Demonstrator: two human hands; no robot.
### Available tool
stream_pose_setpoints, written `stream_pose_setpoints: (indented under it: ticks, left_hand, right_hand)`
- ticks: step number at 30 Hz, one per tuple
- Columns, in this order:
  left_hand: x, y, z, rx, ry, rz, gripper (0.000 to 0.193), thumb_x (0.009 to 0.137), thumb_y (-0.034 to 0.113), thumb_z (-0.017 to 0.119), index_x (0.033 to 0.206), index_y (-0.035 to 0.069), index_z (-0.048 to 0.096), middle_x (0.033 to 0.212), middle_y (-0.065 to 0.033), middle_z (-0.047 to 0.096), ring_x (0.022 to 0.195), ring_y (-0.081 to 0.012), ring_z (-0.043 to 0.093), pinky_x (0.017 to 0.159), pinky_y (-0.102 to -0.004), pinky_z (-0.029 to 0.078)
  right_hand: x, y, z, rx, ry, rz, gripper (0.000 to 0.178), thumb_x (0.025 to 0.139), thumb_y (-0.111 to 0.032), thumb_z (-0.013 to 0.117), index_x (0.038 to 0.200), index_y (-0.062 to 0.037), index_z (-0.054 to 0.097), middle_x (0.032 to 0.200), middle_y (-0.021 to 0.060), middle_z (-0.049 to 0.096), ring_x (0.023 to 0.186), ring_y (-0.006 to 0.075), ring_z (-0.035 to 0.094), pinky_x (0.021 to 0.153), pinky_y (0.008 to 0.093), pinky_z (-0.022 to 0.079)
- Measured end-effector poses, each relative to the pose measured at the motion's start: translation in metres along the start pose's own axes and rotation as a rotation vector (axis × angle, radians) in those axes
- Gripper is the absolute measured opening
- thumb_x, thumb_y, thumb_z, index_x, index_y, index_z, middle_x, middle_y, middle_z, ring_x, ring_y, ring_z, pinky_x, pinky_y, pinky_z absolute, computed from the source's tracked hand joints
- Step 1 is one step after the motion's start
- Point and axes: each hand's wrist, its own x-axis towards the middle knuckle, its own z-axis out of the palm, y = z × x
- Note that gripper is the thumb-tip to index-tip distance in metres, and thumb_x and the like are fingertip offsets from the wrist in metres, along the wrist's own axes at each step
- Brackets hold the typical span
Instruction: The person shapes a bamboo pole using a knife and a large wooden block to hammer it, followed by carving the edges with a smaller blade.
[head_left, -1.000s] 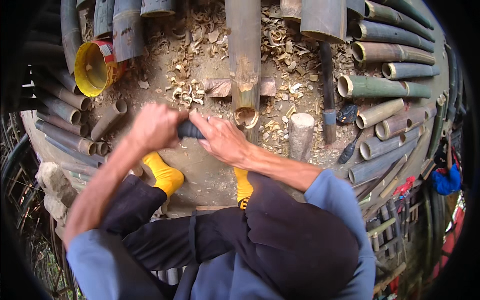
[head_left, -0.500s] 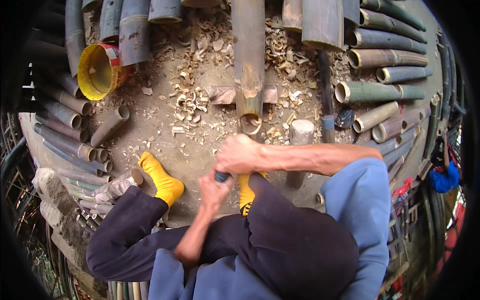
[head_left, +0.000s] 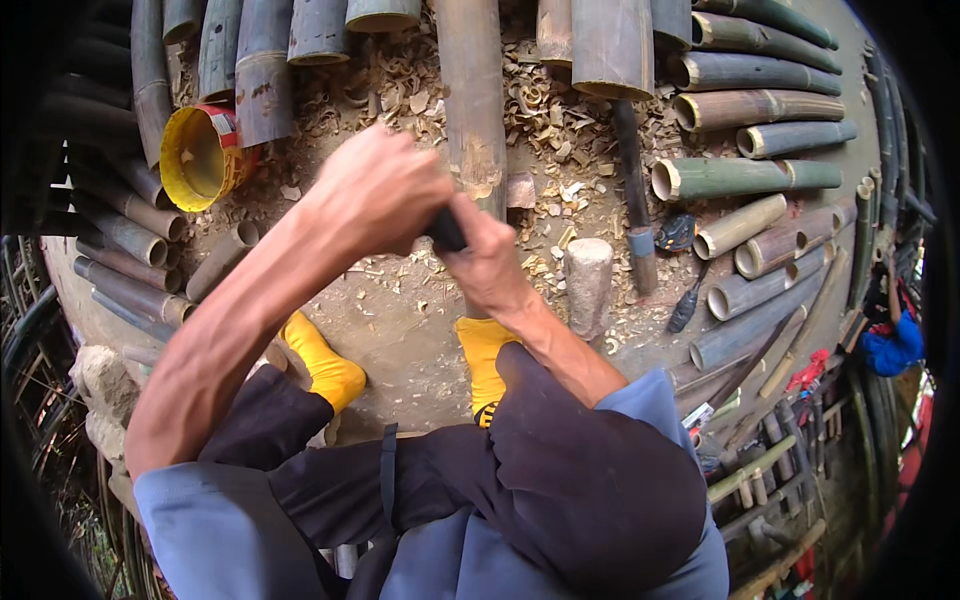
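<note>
Both hands are closed around a dark-handled tool, over the near end of a thick bamboo tube. My left hand is a fist at the upper left of the handle. My right hand wraps the handle from the lower right, its knuckles close to the left hand. The tool's working part is hidden, so its kind cannot be made out. The tube points toward me, lying over a small wooden block. The hands cover its open end.
Pale shavings litter the ground around the tube. A yellow-and-red tin stands at the left. A short wooden post rises right of my hands. Cut bamboo pieces line both sides. My yellow-socked feet flank the work area.
Both hands have moved up and away from my body. My left arm has swung up and across the left side, while my right elbow has dropped back toward me. The handle stays between the hands.
</note>
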Motion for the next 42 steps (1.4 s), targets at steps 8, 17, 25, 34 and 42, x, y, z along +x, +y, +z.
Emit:
stream_pose_setpoints:
  ticks: [8, 17, 25, 34, 42]
  left_hand:
    - [-0.095, 0.109, 0.188, -1.22, 0.311, -0.814, 0.035, 0.056, 0.019, 0.076, 0.089, 0.009, 0.072, 0.073, -0.0118, 0.07, 0.061, -0.0253, 0.067, 0.071, -0.0356, 0.056]
    - [-0.09, 0.075, 0.159, -1.063, 0.382, -0.684, 0.021, 0.06, 0.016, 0.07, 0.079, 0.007, 0.071, 0.06, -0.015, 0.063, 0.056, -0.0259, 0.065, 0.064, -0.0368, 0.055]
    - [-0.036, -0.02, 0.063, -0.275, 0.127, -0.176, 0.007, 0.058, 0.01, 0.06, 0.065, 0.007, 0.061, 0.06, -0.0122, 0.063, 0.054, -0.0292, 0.064, 0.053, -0.0399, 0.053]
    - [-0.043, -0.022, 0.104, -0.467, -0.13, -0.152, 0.023, 0.059, 0.018, 0.067, 0.08, 0.01, 0.07, 0.067, -0.0138, 0.066, 0.06, -0.0279, 0.066, 0.063, -0.0395, 0.056]
    - [-0.069, 0.195, 0.175, -1.192, 0.185, -0.894, 0.04, 0.065, 0.019, 0.074, 0.101, 0.004, 0.067, 0.069, -0.0178, 0.067, 0.059, -0.0296, 0.066, 0.061, -0.0393, 0.054]
  right_hand:
    - [0.011, -0.027, 0.01, -0.475, -1.141, -0.305, 0.02, 0.079, -0.004, 0.052, 0.099, -0.0052, 0.055, 0.072, 0.0124, 0.062, 0.064, 0.0273, 0.064, 0.055, 0.0416, 0.052]
    - [0.015, -0.032, 0.008, -0.546, -1.132, -0.133, 0.026, 0.079, -0.003, 0.055, 0.104, -0.0091, 0.056, 0.072, 0.0118, 0.061, 0.073, 0.0277, 0.064, 0.064, 0.0431, 0.052]
    - [0.01, -0.016, 0.002, -0.173, -0.192, -0.117, 0.044, 0.071, 0.001, 0.062, 0.113, -0.0028, 0.052, 0.082, 0.0203, 0.06, 0.08, 0.033, 0.063, 0.066, 0.0443, 0.053]
    - [0.001, -0.015, 0.013, -0.036, -0.689, 0.222, 0.028, 0.077, 0.004, 0.055, 0.102, -0.0016, 0.043, 0.075, 0.0204, 0.062, 0.067, 0.0411, 0.065, 0.055, 0.0486, 0.053]
    - [-0.008, 0.0, -0.024, -0.405, -1.453, -0.518, 0.017, 0.082, -0.014, 0.055, 0.097, -0.0066, 0.054, 0.061, 0.0105, 0.061, 0.057, 0.0271, 0.065, 0.043, 0.0396, 0.051]
